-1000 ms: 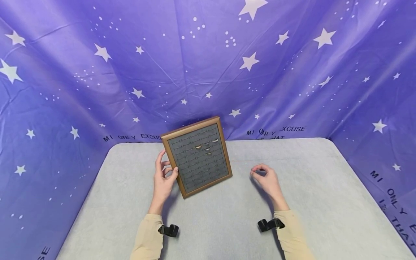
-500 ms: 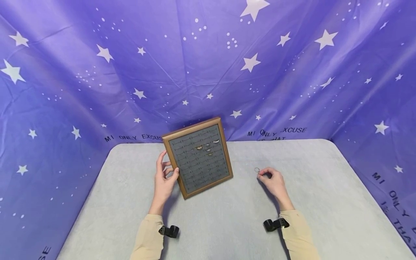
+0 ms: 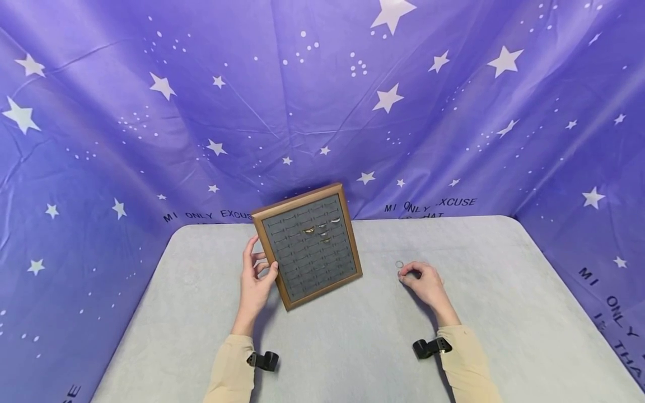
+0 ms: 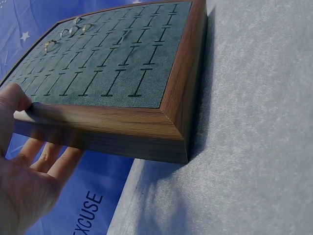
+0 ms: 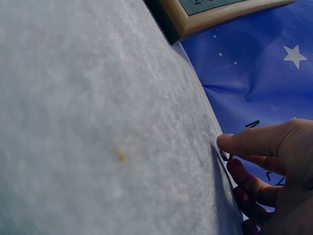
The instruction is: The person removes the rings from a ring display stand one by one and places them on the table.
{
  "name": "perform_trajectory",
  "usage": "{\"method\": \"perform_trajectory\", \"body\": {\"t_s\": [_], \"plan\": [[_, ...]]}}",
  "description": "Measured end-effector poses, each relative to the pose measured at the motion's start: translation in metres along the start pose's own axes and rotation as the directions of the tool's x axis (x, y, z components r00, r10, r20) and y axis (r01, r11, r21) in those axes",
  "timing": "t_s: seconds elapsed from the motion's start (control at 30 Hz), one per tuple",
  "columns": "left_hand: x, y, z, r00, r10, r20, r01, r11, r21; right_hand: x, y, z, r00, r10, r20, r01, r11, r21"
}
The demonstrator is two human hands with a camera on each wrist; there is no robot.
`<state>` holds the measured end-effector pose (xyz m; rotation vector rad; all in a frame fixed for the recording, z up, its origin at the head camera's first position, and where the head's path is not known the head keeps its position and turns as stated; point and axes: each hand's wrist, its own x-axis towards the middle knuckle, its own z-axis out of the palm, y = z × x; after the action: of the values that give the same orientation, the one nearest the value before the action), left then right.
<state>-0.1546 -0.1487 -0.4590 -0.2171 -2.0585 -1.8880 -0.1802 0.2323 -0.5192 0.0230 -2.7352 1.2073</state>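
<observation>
Gripping the board [image 3: 308, 266] at its left edge with my left hand [image 3: 256, 281], I seem to pinch a ring [image 5: 225, 155] in my right hand [image 3: 425, 284], well right of the board's slanting long axis

Comes to one counter [image 3: 342, 347], one framed tray [image 3: 325, 289], five rings [image 3: 309, 230] in it — three silvery, two golden — and one separate ring [image 3: 399, 261]. Includes one left grip [image 3: 256, 280], one right grip [image 3: 425, 281], two sleeves [image 3: 229, 366], two black wrist devices [image 3: 270, 361], one backdrop [image 3: 322, 84].

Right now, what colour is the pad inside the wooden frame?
The pad is dark grey-green with darker slits; clearest in the left wrist view.
</observation>
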Motion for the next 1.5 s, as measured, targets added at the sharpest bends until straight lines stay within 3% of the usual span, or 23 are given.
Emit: {"method": "perform_trajectory", "body": {"t_s": [0.4,0.63,0.83,1.1,1.37,1.5], "plan": [[0.0,-0.001,0.0,1.0,0.004,-0.003,-0.004,1.0,0.002,0.002,-0.001,-0.004,0.999,-0.006,0.032,0.007,0.999,-0.039],[0.004,-0.027,-0.002,1.0,0.0,-0.016,-0.001,1.0,-0.015,0.001,-0.001,-0.005,1.0,-0.013,0.023,0.014,1.0,-0.017],[0.003,-0.031,-0.002,0.999,0.024,-0.022,-0.024,1.0,-0.007,-0.001,-0.003,-0.007,1.0,0.0,0.021,-0.001,0.998,0.056],[0.002,-0.029,-0.002,1.0,0.003,-0.016,-0.003,1.0,-0.006,-0.003,-0.008,-0.01,1.0,-0.029,-0.004,0.029,0.993,0.115],[0.0,0.0,0.0,1.0,0.01,0.003,-0.01,1.0,-0.001,-0.003,-0.021,-0.007,0.998,-0.054,0.016,0.049,0.97,0.24],[0.0,0.002,0.001,1.0,0.014,0.005,-0.014,1.0,-0.002,-0.006,-0.042,-0.006,0.997,-0.06,0.044,0.044,0.952,0.302]]}}
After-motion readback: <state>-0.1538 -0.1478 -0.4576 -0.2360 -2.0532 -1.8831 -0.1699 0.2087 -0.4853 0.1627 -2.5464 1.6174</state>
